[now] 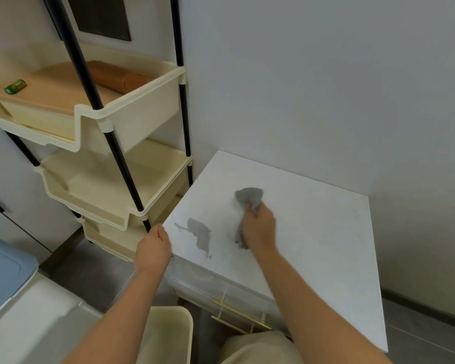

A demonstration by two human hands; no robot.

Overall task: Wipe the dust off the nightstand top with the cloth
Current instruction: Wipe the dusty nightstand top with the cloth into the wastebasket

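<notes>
Right of my right hand and its crumpled grey cloth, the white marble-look nightstand top lies open to the pale grey wall behind. On the left, a cream plastic tiered rack with black poles crowds its edge.

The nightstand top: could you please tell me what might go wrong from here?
1. The grey patch on the nightstand top lies apart from the cloth in the right hand; a stroke could smear it rather than lift it.
2. The left hand grips the top's edge close to that patch and may block the sweep there.
3. The shelf rack stands right beside that edge, so dust pushed off could land in its trays.
</notes>
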